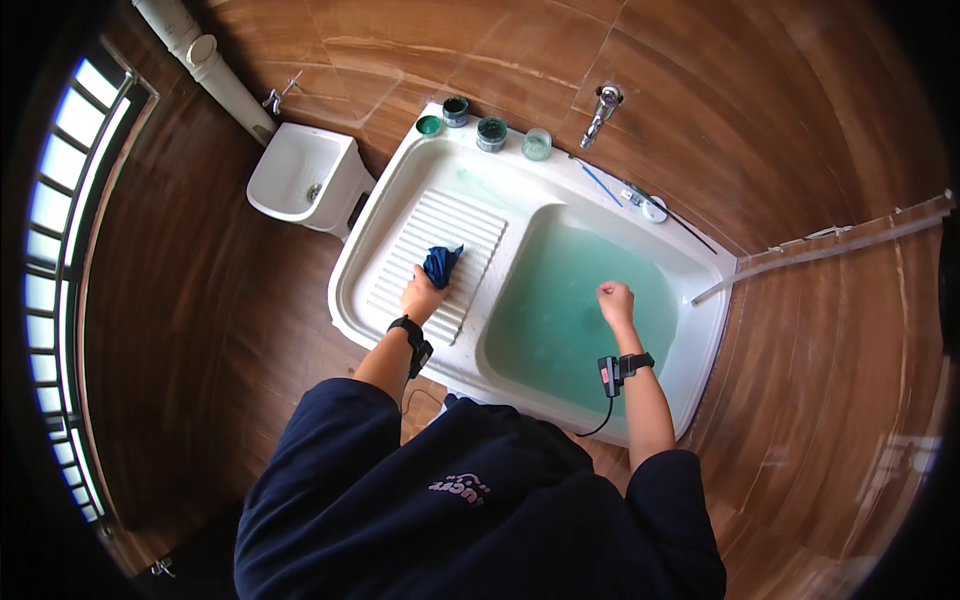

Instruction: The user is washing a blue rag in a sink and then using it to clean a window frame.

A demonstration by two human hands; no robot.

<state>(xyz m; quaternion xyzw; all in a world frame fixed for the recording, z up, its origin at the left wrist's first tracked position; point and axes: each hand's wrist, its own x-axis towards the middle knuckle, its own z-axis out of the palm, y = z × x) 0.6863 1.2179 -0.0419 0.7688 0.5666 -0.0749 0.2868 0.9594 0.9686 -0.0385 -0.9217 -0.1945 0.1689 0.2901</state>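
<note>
My left hand [424,295] grips a crumpled dark blue cloth [441,265] over the ribbed washboard [405,255] on the left side of a white laundry sink [491,330]. The cloth is bunched, with a pointed end sticking up to the right. To the right, the basin holds cloudy green water [562,300]. Above that water is my right hand [616,300], its fingers curled in and nothing visible in them. Both wrists wear black strapped devices.
Along the sink's back ledge stand two dark green jars [491,133] [455,112], a green-stained lid [428,125] and a clear jar [536,145]. Thin sticks [600,184] [675,219] lie farther right. A wall tap [602,116], a hose [817,251] and a small white basin [300,176] surround it.
</note>
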